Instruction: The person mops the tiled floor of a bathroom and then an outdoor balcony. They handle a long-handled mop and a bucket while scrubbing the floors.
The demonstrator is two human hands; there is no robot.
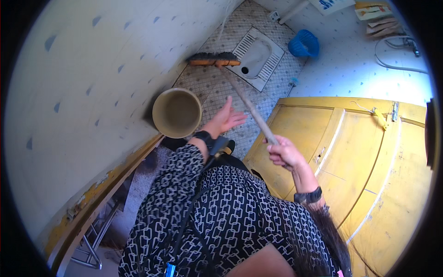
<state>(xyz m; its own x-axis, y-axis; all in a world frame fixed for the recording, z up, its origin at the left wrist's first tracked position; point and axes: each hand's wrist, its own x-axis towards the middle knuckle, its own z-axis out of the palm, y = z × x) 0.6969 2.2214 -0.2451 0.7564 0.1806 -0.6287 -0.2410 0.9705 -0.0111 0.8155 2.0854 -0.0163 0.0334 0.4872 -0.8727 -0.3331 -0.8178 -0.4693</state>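
My right hand (285, 153) is wrapped round the handle of a long broom (248, 104). Its orange head with dark bristles is at the far end, against the left wall and beside the squat toilet (261, 53). The bristles face away from me. My left hand (227, 119) is held out with its thumb and fingers spread, left of the handle and apart from it. A round beige bucket (161, 111) stands on the tiled floor left of that hand. I see no object inside the bucket.
The yellow wooden door (318, 134) stands close on my right. A blue plastic basket (304, 44) is beyond the toilet. A shower hose (390, 64) hangs on the far right wall. At lower left are a door frame (99, 196) and a metal-legged stand (94, 251).
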